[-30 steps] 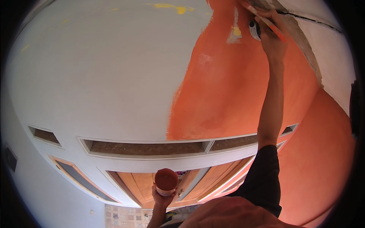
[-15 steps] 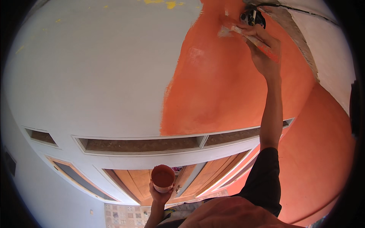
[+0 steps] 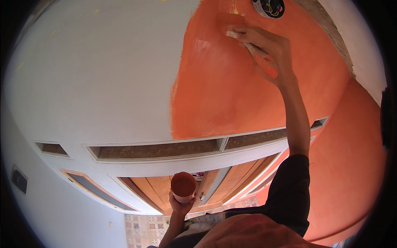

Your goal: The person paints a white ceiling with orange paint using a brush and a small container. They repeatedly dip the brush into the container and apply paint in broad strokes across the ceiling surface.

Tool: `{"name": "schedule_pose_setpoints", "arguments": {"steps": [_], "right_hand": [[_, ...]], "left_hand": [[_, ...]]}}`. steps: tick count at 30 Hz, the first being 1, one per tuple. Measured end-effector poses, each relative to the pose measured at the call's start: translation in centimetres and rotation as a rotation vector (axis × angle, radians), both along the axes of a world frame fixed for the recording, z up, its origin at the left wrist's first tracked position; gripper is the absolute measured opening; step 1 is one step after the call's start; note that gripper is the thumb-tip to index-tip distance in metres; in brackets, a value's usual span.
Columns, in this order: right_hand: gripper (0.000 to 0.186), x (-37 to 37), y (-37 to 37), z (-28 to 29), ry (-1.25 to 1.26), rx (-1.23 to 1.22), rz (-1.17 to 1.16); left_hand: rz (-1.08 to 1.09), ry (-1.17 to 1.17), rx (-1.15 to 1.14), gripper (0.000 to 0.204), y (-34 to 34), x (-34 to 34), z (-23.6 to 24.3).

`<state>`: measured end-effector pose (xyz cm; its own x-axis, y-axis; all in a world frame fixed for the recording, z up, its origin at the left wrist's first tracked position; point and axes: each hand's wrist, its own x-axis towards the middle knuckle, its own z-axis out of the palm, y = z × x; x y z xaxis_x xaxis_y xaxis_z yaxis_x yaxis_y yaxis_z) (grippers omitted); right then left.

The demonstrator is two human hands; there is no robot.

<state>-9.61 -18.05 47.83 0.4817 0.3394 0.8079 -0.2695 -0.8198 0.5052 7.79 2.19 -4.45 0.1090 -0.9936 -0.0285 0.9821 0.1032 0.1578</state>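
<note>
My right hand (image 3: pixel 271 49) is raised against the orange-painted wall (image 3: pixel 215 99), closed on a paintbrush (image 3: pixel 262 60) whose handle is smeared with orange. The brush's head is beside my fingertips, over a darker orange patch under a small yellow streak. Just above and right of that hand is a round black opening with wires (image 3: pixel 269 7). Low in the view, my left hand (image 3: pixel 180 204) grips a round cup of reddish paint (image 3: pixel 183 184), its fingers wrapped around the sides.
The left of the wall (image 3: pixel 95 82) is whitish. Below run vent openings (image 3: pixel 157 151), wooden doors (image 3: pixel 144 190) and a patterned tile floor (image 3: pixel 144 229). A dark rectangular fixture (image 3: pixel 19 180) sits on the left wall. An orange side wall (image 3: pixel 343 165) curves away at the right.
My right hand and brush have moved down and left, away from the wired opening, which now shows uncovered. The paint cup sits slightly higher in view. The pale patch has largely turned orange.
</note>
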Motion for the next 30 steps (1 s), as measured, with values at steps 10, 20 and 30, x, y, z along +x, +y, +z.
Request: {"name": "schedule_pose_setpoints", "arguments": {"steps": [10, 20, 30], "right_hand": [[0.009, 0.6, 0.9, 8.0, -0.099, 0.323, 0.256], [0.013, 1.3, 0.7, 4.5, -0.126, -0.166, 0.064], [0.028, -0.2, 2.7, 2.9, -0.159, 0.496, -0.135]], "left_hand": [[-0.018, -0.013, -0.077, 0.066, -1.0, -0.5, 0.7], [-0.077, -0.006, -0.086, 0.071, -1.7, -0.9, -0.7], [-0.119, 0.054, -0.118, 0.073, -1.9, -0.9, -1.6]]}}
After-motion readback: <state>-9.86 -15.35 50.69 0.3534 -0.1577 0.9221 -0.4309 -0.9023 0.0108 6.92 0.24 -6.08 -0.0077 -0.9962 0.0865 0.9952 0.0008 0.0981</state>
